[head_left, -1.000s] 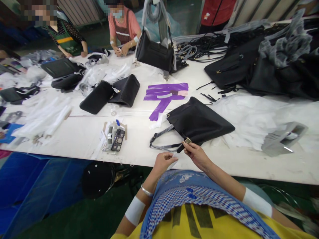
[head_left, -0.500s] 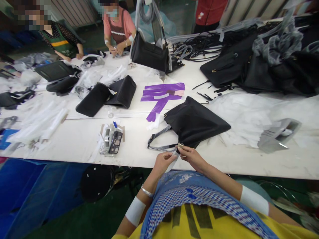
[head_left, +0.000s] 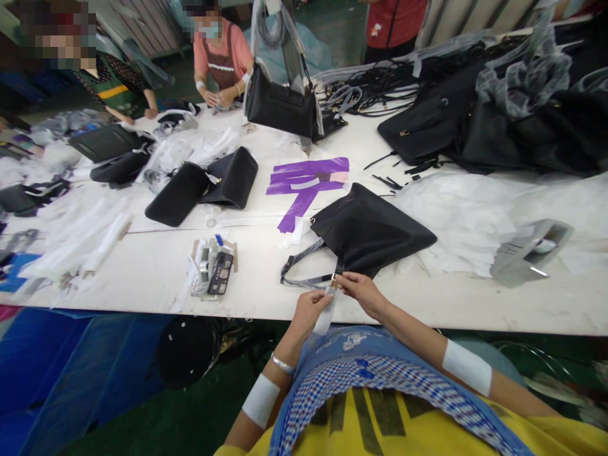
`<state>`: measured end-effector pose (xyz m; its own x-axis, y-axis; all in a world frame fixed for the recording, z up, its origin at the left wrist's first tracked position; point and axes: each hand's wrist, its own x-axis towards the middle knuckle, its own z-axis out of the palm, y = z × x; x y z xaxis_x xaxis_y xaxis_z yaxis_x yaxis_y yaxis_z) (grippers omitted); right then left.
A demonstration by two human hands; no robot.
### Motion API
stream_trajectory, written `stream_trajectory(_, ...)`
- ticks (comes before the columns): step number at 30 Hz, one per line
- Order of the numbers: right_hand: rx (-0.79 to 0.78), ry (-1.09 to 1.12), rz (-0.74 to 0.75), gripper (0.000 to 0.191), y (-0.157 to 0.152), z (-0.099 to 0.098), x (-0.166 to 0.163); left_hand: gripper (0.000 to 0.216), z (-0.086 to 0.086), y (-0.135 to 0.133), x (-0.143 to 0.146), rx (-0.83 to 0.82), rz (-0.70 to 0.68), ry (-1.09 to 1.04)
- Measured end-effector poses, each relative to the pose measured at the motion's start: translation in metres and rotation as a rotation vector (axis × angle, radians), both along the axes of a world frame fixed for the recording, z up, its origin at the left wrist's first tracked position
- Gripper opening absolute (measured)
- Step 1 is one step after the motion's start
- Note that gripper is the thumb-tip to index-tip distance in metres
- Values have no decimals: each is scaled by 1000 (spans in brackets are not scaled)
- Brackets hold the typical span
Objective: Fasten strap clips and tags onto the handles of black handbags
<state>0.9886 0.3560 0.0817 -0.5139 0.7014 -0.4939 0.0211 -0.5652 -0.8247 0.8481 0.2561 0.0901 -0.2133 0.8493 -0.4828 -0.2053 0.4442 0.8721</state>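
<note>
A black handbag (head_left: 373,231) lies on the table in front of me, its strap (head_left: 304,256) looped toward the left and partly wrapped in clear film. My left hand (head_left: 310,311) pinches a white strip (head_left: 325,315) that hangs below the strap's end. Just to its right, my right hand (head_left: 360,291) is closed on the strap near a gold-coloured buckle (head_left: 334,280). The two hands almost meet at the buckle, and the fingertips hide part of it.
A phone (head_left: 220,273) lies beside a tape dispenser (head_left: 205,266) to the left. Purple tape strips (head_left: 308,174) are stuck to the table (head_left: 266,278). White wrapping sheets (head_left: 456,221) and black bags (head_left: 513,126) lie right. Co-workers (head_left: 221,63) are across the table.
My right hand has shifted slightly left and up, and the gold-coloured buckle now shows more clearly. The white strip hangs more openly below my left fingers. The bag stays in place.
</note>
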Motion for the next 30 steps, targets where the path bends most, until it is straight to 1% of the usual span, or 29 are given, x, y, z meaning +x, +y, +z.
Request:
stream_trajectory(4, 137, -107, 21, 35, -5, -3, 1, 36, 0, 3, 3, -4, -5, -4)
stream_trajectory(8, 156, -120, 32, 34, -9, -4, 1, 33, 1, 6, 5, 10, 18, 20)
stream_trajectory(10, 110, -104, 38, 33, -7, -3, 1, 31, 2, 6, 5, 21, 24, 43)
stream_trajectory(11, 53, -83, 30, 33, -6, -3, 0, 31, 2, 6, 5, 22, 24, 52)
stream_trajectory(14, -168, -12, -54, 36, 3, -4, -5, 30, 2, 6, 4, 0, 20, 71)
stream_trajectory(16, -216, -1, -112, 36, 8, -6, -9, 32, 1, 6, 3, -8, 17, 78)
stream_trajectory(18, -165, 2, -117, 35, 11, -8, -12, 34, 2, 9, 2, -3, 20, 60)
stream_trajectory(20, -100, 19, -91, 35, 11, -10, -14, 35, 3, 12, 1, -2, 27, 32)
stream_trajectory(24, -9, 43, -77, 34, 8, -8, -12, 37, 5, 17, -1, -18, 39, 15)
stream_trajectory(27, 11, 27, -99, 33, 7, -7, -10, 40, 3, 16, -3, -39, 37, -5)
stream_trajectory(30, 12, 30, -90, 34, 7, -9, -11, 40, -3, 12, -5, -44, 49, -20)
